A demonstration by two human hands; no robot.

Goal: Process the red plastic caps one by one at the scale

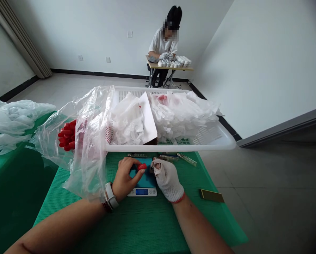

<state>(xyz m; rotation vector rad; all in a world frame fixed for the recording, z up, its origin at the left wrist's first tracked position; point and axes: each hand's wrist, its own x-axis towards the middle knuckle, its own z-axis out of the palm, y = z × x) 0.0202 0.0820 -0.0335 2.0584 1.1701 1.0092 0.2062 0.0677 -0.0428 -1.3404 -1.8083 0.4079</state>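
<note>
My left hand (pixel 126 178), bare with a watch on the wrist, pinches a small red cap-like piece (pixel 141 166) between thumb and fingers, just above a small digital scale (pixel 143 191) with a blue top. My right hand (pixel 167 178) wears a white knit glove with a red cuff. Its fingers are curled close to the red piece, over the scale's right edge; what they hold is hidden. Both hands rest on the green mesh-covered table (pixel 136 225).
A white plastic basket (pixel 221 141) full of crumpled clear bags stands behind the scale. A clear bag of red pieces (pixel 68 135) sits at left. Thin strips (pixel 186 159) lie under the basket rim, a flat gold bar (pixel 212 195) at right. Another person (pixel 164 46) sits at a far table.
</note>
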